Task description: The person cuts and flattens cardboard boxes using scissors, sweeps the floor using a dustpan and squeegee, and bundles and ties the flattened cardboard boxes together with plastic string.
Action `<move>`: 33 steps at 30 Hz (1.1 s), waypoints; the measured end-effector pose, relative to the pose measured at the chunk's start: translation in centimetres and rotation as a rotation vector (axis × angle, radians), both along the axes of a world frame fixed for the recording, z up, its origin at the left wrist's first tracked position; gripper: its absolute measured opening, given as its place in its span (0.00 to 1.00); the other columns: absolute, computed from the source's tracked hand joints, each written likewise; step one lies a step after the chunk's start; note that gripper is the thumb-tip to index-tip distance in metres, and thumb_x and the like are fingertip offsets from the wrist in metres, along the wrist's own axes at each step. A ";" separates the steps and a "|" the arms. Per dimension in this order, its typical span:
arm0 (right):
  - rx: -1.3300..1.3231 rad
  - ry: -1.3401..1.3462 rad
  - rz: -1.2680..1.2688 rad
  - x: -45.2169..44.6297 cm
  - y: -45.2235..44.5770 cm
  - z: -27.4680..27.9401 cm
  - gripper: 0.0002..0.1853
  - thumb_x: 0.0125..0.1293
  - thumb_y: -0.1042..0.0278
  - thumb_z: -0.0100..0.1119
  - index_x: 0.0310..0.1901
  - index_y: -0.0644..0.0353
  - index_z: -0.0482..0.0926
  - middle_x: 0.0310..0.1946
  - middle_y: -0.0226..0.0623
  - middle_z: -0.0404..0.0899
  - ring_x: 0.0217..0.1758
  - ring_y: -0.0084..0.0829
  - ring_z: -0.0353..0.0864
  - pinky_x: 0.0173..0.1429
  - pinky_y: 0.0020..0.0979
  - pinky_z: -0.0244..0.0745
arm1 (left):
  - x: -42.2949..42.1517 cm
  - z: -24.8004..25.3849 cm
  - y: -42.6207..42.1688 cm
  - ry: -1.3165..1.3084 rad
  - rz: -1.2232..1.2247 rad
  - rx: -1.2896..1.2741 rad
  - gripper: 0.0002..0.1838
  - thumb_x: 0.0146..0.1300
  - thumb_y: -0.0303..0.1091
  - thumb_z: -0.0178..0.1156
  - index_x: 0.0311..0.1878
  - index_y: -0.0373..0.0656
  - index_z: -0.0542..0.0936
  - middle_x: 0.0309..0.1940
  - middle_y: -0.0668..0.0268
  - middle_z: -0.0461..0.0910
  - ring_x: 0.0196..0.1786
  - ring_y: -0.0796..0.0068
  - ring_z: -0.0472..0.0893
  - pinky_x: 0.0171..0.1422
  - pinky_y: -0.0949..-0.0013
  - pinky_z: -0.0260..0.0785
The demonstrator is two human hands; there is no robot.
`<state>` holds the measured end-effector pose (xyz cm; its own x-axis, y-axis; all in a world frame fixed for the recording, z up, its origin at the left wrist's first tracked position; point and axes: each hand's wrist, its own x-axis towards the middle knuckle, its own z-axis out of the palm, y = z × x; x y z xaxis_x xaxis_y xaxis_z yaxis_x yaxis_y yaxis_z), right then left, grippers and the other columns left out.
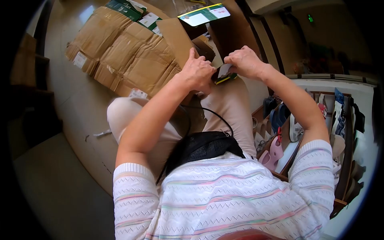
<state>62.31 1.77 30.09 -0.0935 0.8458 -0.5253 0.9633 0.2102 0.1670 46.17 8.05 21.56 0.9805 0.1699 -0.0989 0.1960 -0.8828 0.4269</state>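
Above my knee, a small dark box (224,75) with a yellow edge and a pale flap is between my two hands. My left hand (198,72) is closed on its left side, with the index finger stretched upward beside a brown cardboard flap (175,38). My right hand (247,62) pinches the box's pale flap from the right. The fingertips of both hands are partly hidden. Just beyond them is an open cardboard box (234,34), with a green and white printed card (205,15) at its top.
Large taped cardboard cartons (132,56) lie on the floor at the upper left. To the right stands a shoe rack (288,154) holding pink clogs (272,154) and several other shoes. A black pouch (200,148) with a cord rests on my lap.
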 end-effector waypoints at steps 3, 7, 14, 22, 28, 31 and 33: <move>0.144 0.177 0.013 1.5 1.5 1.9 0.12 0.46 0.65 0.65 0.34 0.54 0.78 0.30 0.37 0.79 0.39 0.41 0.78 0.42 0.38 0.72 | 0.1 0.1 0.3 -0.020 0.031 0.054 0.31 0.35 0.43 0.64 0.48 0.45 0.76 0.41 0.67 0.74 0.55 0.68 0.69 0.66 0.40 0.44; 0.164 0.334 -0.114 4.0 4.2 5.3 0.11 0.46 0.70 0.66 0.33 0.60 0.77 0.27 0.39 0.78 0.31 0.36 0.76 0.39 0.31 0.71 | 0.7 -0.7 1.1 -0.383 0.213 0.038 0.16 0.42 0.29 0.59 0.40 0.45 0.77 0.41 0.66 0.74 0.56 0.68 0.68 0.66 0.48 0.47; 0.413 0.245 -0.378 14.5 4.3 14.2 0.10 0.52 0.71 0.60 0.37 0.62 0.78 0.28 0.32 0.79 0.31 0.22 0.76 0.38 0.27 0.72 | -1.9 -0.9 3.9 -0.716 0.321 0.080 0.08 0.41 0.22 0.56 0.27 0.44 0.74 0.34 0.69 0.76 0.55 0.71 0.71 0.65 0.54 0.49; 0.636 -0.214 -0.048 13.3 3.7 19.8 0.07 0.49 0.76 0.57 0.32 0.55 0.76 0.27 0.30 0.76 0.40 0.32 0.75 0.46 0.30 0.68 | -4.5 1.6 8.3 -1.067 0.702 0.294 0.08 0.40 0.22 0.60 0.21 0.50 0.79 0.46 0.69 0.77 0.57 0.60 0.70 0.59 0.62 0.59; 0.671 -0.157 0.061 13.9 6.9 20.4 0.07 0.46 0.79 0.52 0.26 0.54 0.74 0.36 0.26 0.77 0.47 0.29 0.72 0.54 0.35 0.62 | -11.3 2.5 13.1 -1.347 1.050 0.213 0.12 0.43 0.23 0.64 0.29 0.57 0.84 0.51 0.69 0.75 0.63 0.59 0.62 0.66 0.63 0.52; 0.762 -0.063 0.104 14.5 8.8 18.8 0.07 0.48 0.77 0.51 0.27 0.53 0.76 0.39 0.27 0.78 0.48 0.29 0.73 0.52 0.33 0.64 | -15.4 3.6 13.3 -1.287 1.127 0.247 0.09 0.49 0.25 0.63 0.31 0.54 0.84 0.51 0.71 0.76 0.63 0.63 0.62 0.66 0.65 0.54; 0.803 -0.305 0.111 13.7 10.6 17.9 0.05 0.53 0.75 0.51 0.28 0.54 0.76 0.49 0.27 0.74 0.56 0.31 0.67 0.56 0.38 0.60 | -16.7 3.4 13.4 -1.258 1.150 0.303 0.09 0.49 0.23 0.61 0.31 0.51 0.84 0.43 0.72 0.79 0.58 0.68 0.67 0.62 0.68 0.57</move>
<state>76.01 12.37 47.99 -0.1495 0.9657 0.2121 0.8334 0.0076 0.5526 29.48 21.43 24.92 -0.2007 0.6478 0.7349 0.4365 -0.6125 0.6590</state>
